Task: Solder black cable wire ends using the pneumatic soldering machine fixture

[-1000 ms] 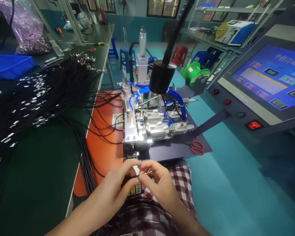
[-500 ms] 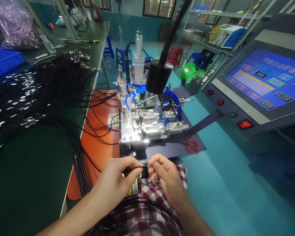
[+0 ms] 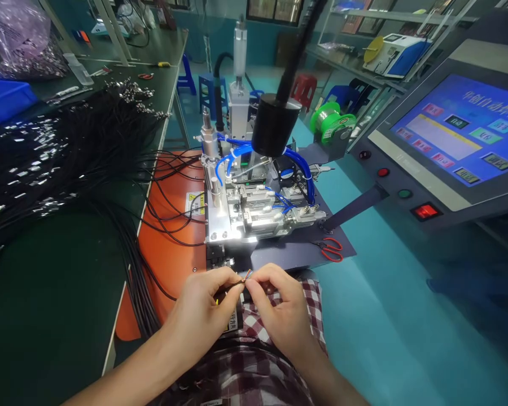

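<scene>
My left hand (image 3: 207, 304) pinches a black cable (image 3: 227, 288) between thumb and forefinger, close to its stripped end. Thin coloured wires (image 3: 248, 274) fan out from that end between both hands. From the right, my right hand (image 3: 281, 307) has its thumb and forefinger closed on the wires; the exact strands in its grip are hidden by the fingertips. Both hands are above my lap, just in front of the metal soldering machine (image 3: 254, 217). Several black cables run from the machine's left side across an orange surface (image 3: 173, 217).
Bundles of black cables (image 3: 68, 152) lie on the dark green table (image 3: 59, 282) at left, beside a blue bin (image 3: 8, 101). Red-handled scissors (image 3: 332, 250) lie on the machine's base. A black lamp (image 3: 275, 125) hangs overhead. On the right stand a touchscreen panel (image 3: 461, 129) and a green solder spool (image 3: 332, 121).
My right hand has moved left, and its thumb and forefinger have closed on the wires at the cable's end. The left hand keeps its pinch nearly in place. The view has shifted slightly.
</scene>
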`<action>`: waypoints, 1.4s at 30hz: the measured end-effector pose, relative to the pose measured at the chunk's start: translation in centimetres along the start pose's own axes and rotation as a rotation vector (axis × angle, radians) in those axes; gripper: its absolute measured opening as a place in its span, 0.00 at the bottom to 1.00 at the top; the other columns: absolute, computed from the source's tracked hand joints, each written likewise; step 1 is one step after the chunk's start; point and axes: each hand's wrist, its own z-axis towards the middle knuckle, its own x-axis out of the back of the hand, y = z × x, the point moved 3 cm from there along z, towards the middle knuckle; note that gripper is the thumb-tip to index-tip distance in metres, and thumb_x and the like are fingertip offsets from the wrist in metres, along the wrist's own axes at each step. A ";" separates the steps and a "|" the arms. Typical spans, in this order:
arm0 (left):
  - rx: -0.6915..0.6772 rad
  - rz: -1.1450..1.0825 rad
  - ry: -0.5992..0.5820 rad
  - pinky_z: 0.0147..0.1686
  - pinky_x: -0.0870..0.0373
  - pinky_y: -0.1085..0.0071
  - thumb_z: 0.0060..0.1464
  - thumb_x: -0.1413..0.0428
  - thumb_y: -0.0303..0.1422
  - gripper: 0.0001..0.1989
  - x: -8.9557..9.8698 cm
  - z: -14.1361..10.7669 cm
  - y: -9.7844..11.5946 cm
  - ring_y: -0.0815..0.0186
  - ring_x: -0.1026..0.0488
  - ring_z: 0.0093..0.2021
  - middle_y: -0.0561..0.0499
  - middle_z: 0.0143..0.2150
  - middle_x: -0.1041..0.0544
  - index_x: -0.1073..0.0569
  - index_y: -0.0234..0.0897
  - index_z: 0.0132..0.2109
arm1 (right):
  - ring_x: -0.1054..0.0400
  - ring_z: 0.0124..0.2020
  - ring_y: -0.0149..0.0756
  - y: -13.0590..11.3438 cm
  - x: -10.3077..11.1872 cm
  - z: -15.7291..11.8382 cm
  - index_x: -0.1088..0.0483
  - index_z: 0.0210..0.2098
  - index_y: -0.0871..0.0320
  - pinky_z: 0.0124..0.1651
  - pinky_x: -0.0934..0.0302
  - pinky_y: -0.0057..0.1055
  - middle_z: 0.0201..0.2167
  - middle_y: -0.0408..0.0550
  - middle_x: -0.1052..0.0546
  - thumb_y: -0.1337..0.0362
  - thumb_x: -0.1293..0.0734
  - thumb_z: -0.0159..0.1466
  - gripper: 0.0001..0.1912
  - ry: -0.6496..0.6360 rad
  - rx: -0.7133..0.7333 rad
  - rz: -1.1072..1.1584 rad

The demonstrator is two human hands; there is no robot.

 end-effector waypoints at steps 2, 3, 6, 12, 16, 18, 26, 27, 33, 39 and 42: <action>-0.008 -0.013 0.009 0.25 0.37 0.76 0.55 0.49 0.30 0.09 -0.1 0.0 -0.1 0.69 0.31 0.25 0.53 0.25 0.25 0.25 0.36 0.32 | 0.39 0.26 0.30 0.0 0.0 0.0 0.35 0.26 0.58 0.30 0.45 0.28 0.25 0.42 0.31 0.69 0.37 0.62 0.08 -0.013 0.054 -0.041; -0.012 -0.022 0.014 0.25 0.37 0.76 0.55 0.49 0.30 0.09 -0.2 0.0 -0.2 0.69 0.31 0.25 0.53 0.25 0.25 0.25 0.36 0.32 | 0.39 0.26 0.30 0.1 0.0 0.0 0.36 0.25 0.58 0.30 0.46 0.28 0.24 0.42 0.32 0.69 0.38 0.63 0.09 -0.020 0.071 -0.068; -0.023 -0.046 0.035 0.25 0.37 0.77 0.55 0.48 0.30 0.09 -0.4 0.1 -0.3 0.69 0.30 0.26 0.53 0.25 0.25 0.25 0.35 0.31 | 0.41 0.25 0.30 0.5 -0.1 -0.1 0.38 0.24 0.58 0.30 0.49 0.30 0.22 0.42 0.33 0.68 0.39 0.64 0.11 -0.037 0.125 -0.173; -0.026 -0.053 0.055 0.25 0.36 0.77 0.55 0.48 0.30 0.08 -0.5 0.2 -0.4 0.69 0.30 0.25 0.53 0.25 0.25 0.25 0.35 0.31 | 0.43 0.22 0.30 1.0 -0.3 -0.3 0.39 0.23 0.58 0.29 0.53 0.31 0.20 0.41 0.34 0.66 0.40 0.65 0.14 -0.046 0.210 -0.282; -0.030 -0.046 0.053 0.24 0.36 0.77 0.54 0.48 0.29 0.08 -0.4 0.1 -0.4 0.69 0.30 0.25 0.53 0.26 0.24 0.24 0.35 0.32 | 0.40 0.24 0.31 0.9 -0.1 -0.1 0.35 0.29 0.58 0.31 0.50 0.31 0.24 0.42 0.31 0.63 0.34 0.61 0.06 -0.007 0.168 -0.248; -0.041 -0.034 0.050 0.25 0.36 0.77 0.54 0.48 0.28 0.08 -0.4 0.0 -0.4 0.69 0.30 0.25 0.53 0.26 0.24 0.24 0.35 0.32 | 0.38 0.25 0.31 0.7 0.0 0.1 0.35 0.29 0.58 0.32 0.49 0.31 0.25 0.43 0.30 0.65 0.36 0.62 0.06 -0.001 0.188 -0.237; -0.049 0.000 0.052 0.25 0.35 0.77 0.55 0.48 0.29 0.08 -0.7 0.3 -0.5 0.69 0.29 0.26 0.53 0.26 0.24 0.24 0.35 0.32 | 0.41 0.23 0.32 1.4 -0.3 0.2 0.35 0.24 0.58 0.31 0.53 0.33 0.19 0.43 0.31 0.67 0.41 0.65 0.13 -0.006 0.383 -0.495; -0.047 0.002 0.051 0.25 0.35 0.77 0.55 0.48 0.29 0.08 -0.7 0.3 -0.6 0.69 0.29 0.26 0.53 0.26 0.23 0.24 0.35 0.32 | 0.42 0.22 0.32 1.6 -0.3 0.1 0.35 0.23 0.58 0.30 0.54 0.34 0.19 0.43 0.32 0.66 0.41 0.65 0.14 -0.005 0.389 -0.509; -0.043 0.009 0.034 0.25 0.35 0.77 0.55 0.48 0.28 0.08 -0.9 0.2 -0.8 0.69 0.28 0.27 0.53 0.27 0.23 0.25 0.36 0.33 | 0.35 0.27 0.33 1.4 0.2 0.1 0.31 0.29 0.58 0.33 0.51 0.33 0.24 0.44 0.26 0.58 0.37 0.64 0.11 0.020 0.349 -0.455; -0.081 0.072 0.026 0.29 0.34 0.75 0.56 0.49 0.29 0.09 -0.8 0.3 -0.7 0.67 0.28 0.28 0.52 0.29 0.23 0.24 0.36 0.34 | 0.39 0.24 0.32 1.6 -0.3 0.2 0.33 0.26 0.58 0.32 0.52 0.33 0.22 0.44 0.29 0.66 0.41 0.66 0.12 -0.025 0.356 -0.508; -0.075 0.090 0.004 0.31 0.34 0.74 0.58 0.50 0.30 0.09 -1.0 0.3 -0.9 0.67 0.28 0.30 0.51 0.30 0.22 0.25 0.36 0.35 | 0.42 0.22 0.31 2.0 -0.5 0.0 0.35 0.23 0.58 0.31 0.53 0.33 0.18 0.42 0.32 0.66 0.41 0.66 0.15 0.002 0.345 -0.527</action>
